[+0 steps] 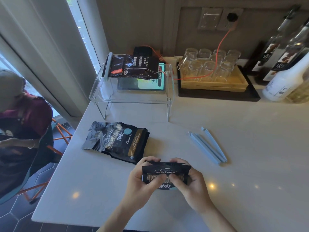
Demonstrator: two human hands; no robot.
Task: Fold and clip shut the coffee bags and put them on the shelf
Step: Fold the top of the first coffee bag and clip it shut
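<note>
Both hands hold one black coffee bag point(165, 171) upright near the counter's front edge, its top bent over. My left hand point(142, 180) grips its left side and my right hand point(189, 180) its right side, thumbs pressed on the front. A second black coffee bag point(117, 141) lies flat on the counter to the left, top unclipped. Two pale blue bag clips point(207, 144) lie loose to the right. On the clear acrylic shelf point(133, 99) at the back lies a third coffee bag point(133, 67), with a pale blue clip point(107, 66) across its left end.
A tablet point(142, 84) sits under the shelf, with an orange cable point(217, 52) running to a wall socket. Right of it, a wooden tray point(217, 82) holds several upturned glasses. Bottles point(284, 64) stand at far right. A seated person point(21, 123) is left of the counter.
</note>
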